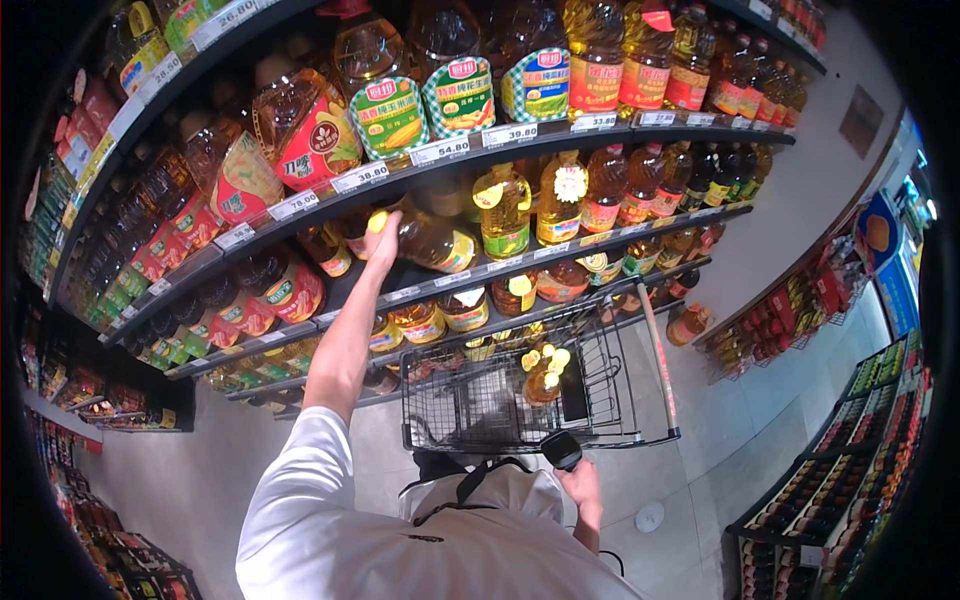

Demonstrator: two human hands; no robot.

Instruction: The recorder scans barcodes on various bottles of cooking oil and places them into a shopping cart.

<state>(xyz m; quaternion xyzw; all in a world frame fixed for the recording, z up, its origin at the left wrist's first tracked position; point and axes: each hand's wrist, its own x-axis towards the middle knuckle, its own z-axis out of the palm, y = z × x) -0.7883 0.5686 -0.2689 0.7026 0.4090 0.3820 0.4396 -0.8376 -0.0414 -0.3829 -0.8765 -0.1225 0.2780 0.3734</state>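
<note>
Stretched forward to the second shelf down, my left hand grips the yellow-capped neck of a cooking oil bottle. That bottle is tilted, its cap toward the left and its label end toward the right. Upright yellow oil bottles stand to its right, and darker ones are on its left. Low at my side, my right hand holds a black handheld device, seemingly a scanner, beside the wire shopping cart. Inside the cart are an oil bottle with several yellow round tags and a dark flat object.
Price strips edge the curved shelves, with large oil bottles above the reaching arm and more below it. A wire rack of red packets hangs at the right. A stocked bottle shelf stands lower right. Grey floor tiles show behind the cart.
</note>
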